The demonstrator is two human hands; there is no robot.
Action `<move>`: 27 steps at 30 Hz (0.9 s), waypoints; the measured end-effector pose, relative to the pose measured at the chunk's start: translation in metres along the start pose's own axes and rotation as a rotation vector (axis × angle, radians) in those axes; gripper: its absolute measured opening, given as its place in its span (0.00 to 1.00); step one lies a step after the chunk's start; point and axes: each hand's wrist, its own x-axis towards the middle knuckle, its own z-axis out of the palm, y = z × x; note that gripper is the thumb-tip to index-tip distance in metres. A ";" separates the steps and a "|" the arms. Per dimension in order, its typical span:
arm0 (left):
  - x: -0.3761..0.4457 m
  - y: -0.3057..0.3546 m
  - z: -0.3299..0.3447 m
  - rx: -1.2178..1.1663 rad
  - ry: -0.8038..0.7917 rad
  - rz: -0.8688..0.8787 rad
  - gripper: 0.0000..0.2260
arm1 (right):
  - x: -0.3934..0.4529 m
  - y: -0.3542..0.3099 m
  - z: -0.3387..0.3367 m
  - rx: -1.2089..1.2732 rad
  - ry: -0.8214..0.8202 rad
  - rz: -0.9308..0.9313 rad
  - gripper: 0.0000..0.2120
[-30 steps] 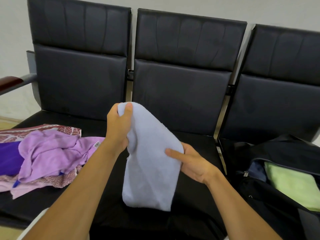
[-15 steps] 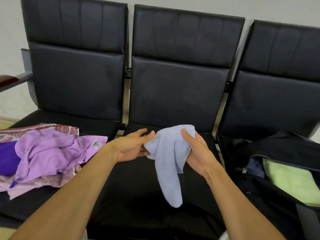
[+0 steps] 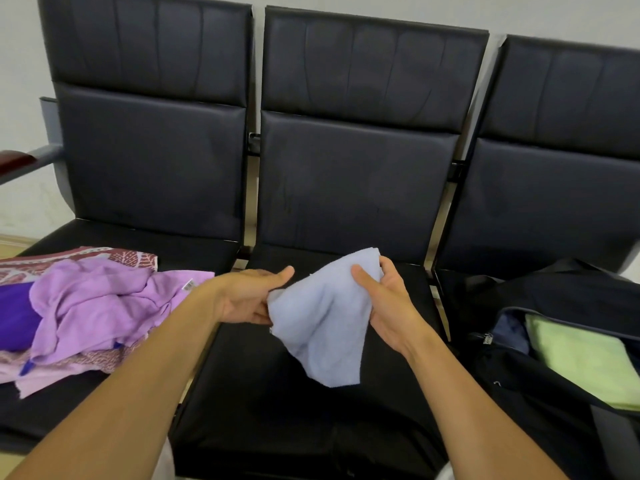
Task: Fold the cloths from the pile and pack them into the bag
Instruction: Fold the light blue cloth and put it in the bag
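Currently, cloth: your light blue cloth (image 3: 322, 317) hangs over the bench (image 3: 277, 403), left of the bag (image 3: 540, 393).
Left hand (image 3: 247, 296): pinching its left edge.
Right hand (image 3: 388, 299): gripping its upper right corner.
Pile (image 3: 90, 306): far left of bag.
Bag contents: green cloth (image 3: 581, 362).

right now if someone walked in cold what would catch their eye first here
The pale blue cloth held up between the left hand and right hand over the middle seat. Next, the purple pile of cloths on the left seat, and the open black bag on the right showing a green cloth.
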 end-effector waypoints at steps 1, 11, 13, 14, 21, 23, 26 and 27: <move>0.000 -0.001 0.000 0.013 0.014 0.003 0.30 | 0.001 0.000 0.000 -0.018 0.016 -0.004 0.31; 0.009 0.001 0.000 0.026 0.417 0.235 0.09 | -0.002 0.006 0.008 -0.386 0.127 -0.191 0.15; 0.007 0.002 0.001 0.053 0.383 0.139 0.09 | -0.001 0.006 0.010 -0.378 0.161 -0.214 0.18; 0.004 0.003 0.002 0.026 0.331 0.093 0.09 | -0.001 0.005 0.010 -0.373 0.182 -0.223 0.18; -0.005 0.005 -0.010 -0.056 0.114 0.107 0.13 | -0.003 -0.002 0.005 -0.342 0.181 -0.206 0.08; -0.004 0.006 -0.011 -0.007 0.206 0.130 0.12 | -0.003 -0.001 0.004 -0.343 0.159 -0.189 0.10; 0.001 0.006 -0.011 0.125 0.402 0.161 0.08 | -0.005 0.001 0.008 -0.329 0.094 -0.135 0.12; 0.001 0.006 -0.013 0.119 0.415 0.167 0.08 | -0.006 0.001 0.010 -0.317 0.083 -0.121 0.12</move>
